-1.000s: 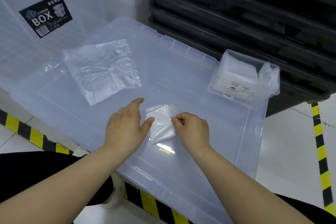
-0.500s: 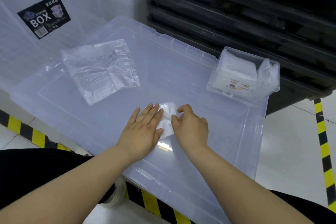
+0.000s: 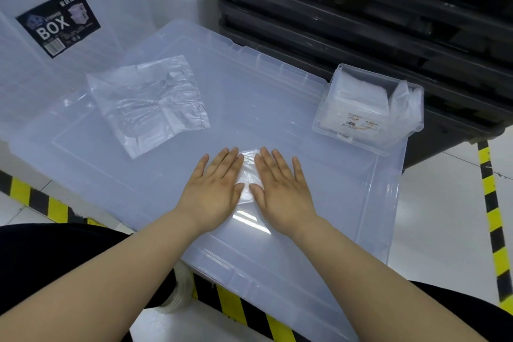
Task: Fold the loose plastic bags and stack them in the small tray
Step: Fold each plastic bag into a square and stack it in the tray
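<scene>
Two flat hands, left hand [image 3: 215,189] and right hand [image 3: 280,189], press glossy folded bag [image 3: 248,172].

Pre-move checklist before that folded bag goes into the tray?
1. Folded bag pressed flat: ok. The left hand and right hand lie on it with fingers straight.
2. Fold holds by itself: cannot tell. The hands cover most of it.
3. Bag held for lifting: not ok. Neither hand pinches it.
4. Room in the small tray: cannot tell. It already holds folded bags.
5. Way to the tray: ok. Nothing lies on the clear lid between the bag and the tray.
6. Loose bags out of the way: ok. They lie at far left, apart from both hands.
</scene>
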Demonstrator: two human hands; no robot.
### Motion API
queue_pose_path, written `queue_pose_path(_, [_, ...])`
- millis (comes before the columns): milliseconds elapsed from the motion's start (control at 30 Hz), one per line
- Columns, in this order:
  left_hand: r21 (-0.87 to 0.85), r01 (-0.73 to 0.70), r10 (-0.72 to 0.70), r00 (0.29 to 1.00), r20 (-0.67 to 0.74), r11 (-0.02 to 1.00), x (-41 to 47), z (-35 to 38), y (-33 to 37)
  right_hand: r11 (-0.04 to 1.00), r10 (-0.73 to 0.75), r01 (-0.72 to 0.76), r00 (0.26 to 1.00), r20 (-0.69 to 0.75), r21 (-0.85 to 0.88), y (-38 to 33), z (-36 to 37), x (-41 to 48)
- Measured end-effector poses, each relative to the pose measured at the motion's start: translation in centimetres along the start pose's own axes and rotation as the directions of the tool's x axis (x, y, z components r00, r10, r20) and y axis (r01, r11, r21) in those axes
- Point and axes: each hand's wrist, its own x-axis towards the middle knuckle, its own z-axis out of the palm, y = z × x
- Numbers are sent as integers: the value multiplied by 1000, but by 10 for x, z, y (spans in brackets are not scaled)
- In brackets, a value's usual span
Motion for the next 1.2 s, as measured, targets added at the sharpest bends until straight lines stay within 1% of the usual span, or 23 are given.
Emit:
queue_pose_path(67, [26, 12, -12, 1000, 13, 1000, 1, -3, 1, 999, 46, -46, 999, -4, -16, -1, 0, 0])
queue_pose_path(100, [12, 16, -16, 1000, 7, 1000, 2, -5, 2, 998, 52, -52, 999, -3, -24, -1, -1, -1])
queue_pose_path(200, [-80, 59, -60, 998, -3, 995, 6, -17, 1, 998, 66, -66, 998, 4, -22, 0, 0, -2])
queue_pose_path(300, [-214, 108, -119, 992, -37, 971, 19, -28, 3, 998, 64, -64, 998, -2, -3, 2, 0, -6])
queue_pose_path(367, [-258, 167, -167, 986, 23, 952, 31, -34, 4, 999, 50, -50, 999, -8, 1, 4, -1, -8])
queue_pose_path(500, [-174, 296, -257, 942, 215, 939, 54, -47, 10, 999, 31, -31, 1000, -2, -17, 6, -5, -12])
queue_pose_path(600, [-87, 318, -279, 910, 306, 944, 64, -55, 16, 999, 41, -42, 998, 55, 12, 8, -9, -13])
queue_pose_path(700, [-56, 284, -247, 900, 359, 957, 68, -59, 17, 998, 47, -50, 996, 74, 38, 10, -12, -14])
queue_pose_path(733, [-76, 285, -239, 898, 368, 955, 67, -60, 17, 998, 50, -54, 995, 81, 43, 10, -10, -13])
queue_pose_path(767, [-107, 295, -236, 896, 376, 950, 67, -60, 15, 997, 52, -54, 997, 57, 50, 9, -9, -12])
queue_pose_path(867, [-213, 318, -223, 899, 376, 924, 60, -56, 10, 998, 26, -19, 993, -119, 63, 7, -7, -11])
queue_pose_path(900, [-252, 316, -215, 908, 359, 915, 58, -55, 9, 997, 26, -18, 995, -96, 77, 8, -8, -10])
queue_pose_path(933, [-301, 317, -209, 917, 341, 900, 56, -54, 8, 996, 28, -24, 999, -45, 86, 8, -7, -11])
queue_pose_path(967, [-356, 316, -203, 926, 319, 879, 53, -54, 7, 995, 29, -29, 1000, 5, 92, 8, -9, -12])
queue_pose_path(1000, [-423, 317, -200, 933, 298, 849, 52, -54, 7, 995, 30, -32, 999, 24, 96, 9, -11, -13])
queue_pose_path(1067, [-552, 300, -185, 949, 256, 778, 48, -58, 6, 991, 50, -54, 998, 39, 119, 10, -16, -13])
queue_pose_path(1133, [-647, 291, -165, 954, 248, 705, 43, -63, 6, 982, 57, -66, 997, 51, 177, 10, -22, -15])
queue_pose_path(1200, [-726, 274, -155, 961, 228, 631, 41, -64, 6, 966, 64, -62, 998, 1, 252, 13, -23, -14])
